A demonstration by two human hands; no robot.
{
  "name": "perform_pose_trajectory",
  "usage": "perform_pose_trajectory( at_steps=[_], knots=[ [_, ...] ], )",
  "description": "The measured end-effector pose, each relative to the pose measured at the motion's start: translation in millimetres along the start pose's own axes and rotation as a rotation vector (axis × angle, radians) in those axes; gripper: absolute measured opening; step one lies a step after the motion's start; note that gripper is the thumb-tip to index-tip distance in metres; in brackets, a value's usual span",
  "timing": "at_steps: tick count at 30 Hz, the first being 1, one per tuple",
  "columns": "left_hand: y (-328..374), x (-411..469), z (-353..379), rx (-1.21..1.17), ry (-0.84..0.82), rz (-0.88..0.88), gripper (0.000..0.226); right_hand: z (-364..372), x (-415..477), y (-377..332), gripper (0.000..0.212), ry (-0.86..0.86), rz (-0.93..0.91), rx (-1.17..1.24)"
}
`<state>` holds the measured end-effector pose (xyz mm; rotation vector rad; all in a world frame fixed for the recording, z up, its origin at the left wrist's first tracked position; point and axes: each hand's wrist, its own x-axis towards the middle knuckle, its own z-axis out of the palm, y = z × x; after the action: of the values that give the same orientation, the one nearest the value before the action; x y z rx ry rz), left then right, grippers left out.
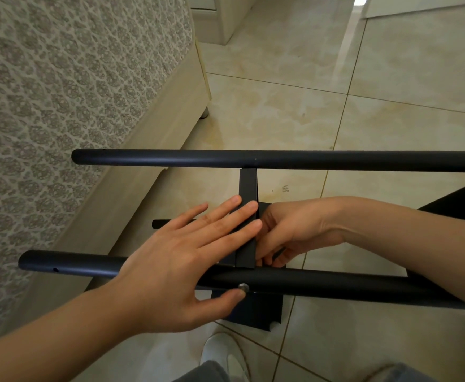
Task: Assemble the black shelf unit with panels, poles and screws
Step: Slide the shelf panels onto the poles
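The shelf frame lies on its side over the tiled floor (363, 106), beside the mattress (60, 92). The far pole (281, 160) and near pole (322, 285) run parallel, with the black panel (247, 186) edge-on between them. The right hand (289, 230) curls against the panel's far face; what it pinches is hidden. The left hand (176, 260) lies flat, fingers straight and spread, probably bracing the panel square, while its thumb touches the screw (243, 286) in the near pole.

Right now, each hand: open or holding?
Left hand: open, fingers flat on the black panel, thumb at the screw.
Right hand: fingers curled beside the panel; grip cannot be told.
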<state>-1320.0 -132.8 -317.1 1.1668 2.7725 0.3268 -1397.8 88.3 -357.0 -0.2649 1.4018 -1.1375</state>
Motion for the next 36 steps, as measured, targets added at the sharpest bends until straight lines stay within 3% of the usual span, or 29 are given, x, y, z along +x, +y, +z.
perform_pose_trajectory(
  at_steps=[8,13,20,25,36],
  knots=[
    [0.8,0.1,-0.8,-0.007,0.001,-0.002,0.077,-1.3,-0.5,-0.6,0.009,-0.001,0.003,0.015],
    [0.4,0.8,-0.8,-0.001,0.001,-0.002,0.076,-0.5,-1.1,-0.1,0.026,-0.026,0.005,0.02],
    [-0.7,0.1,0.7,-0.007,0.021,0.006,0.076,1.5,0.2,1.2,0.032,-0.018,0.005,0.016],
    [-1.0,0.7,1.3,-0.01,0.026,0.01,0.076,-0.5,-0.3,0.6,0.013,-0.034,-0.017,0.028],
    [-1.7,1.2,1.4,-0.003,0.021,0.012,0.076,2.5,4.3,4.1,0.012,-0.006,0.015,0.017]
  ],
)
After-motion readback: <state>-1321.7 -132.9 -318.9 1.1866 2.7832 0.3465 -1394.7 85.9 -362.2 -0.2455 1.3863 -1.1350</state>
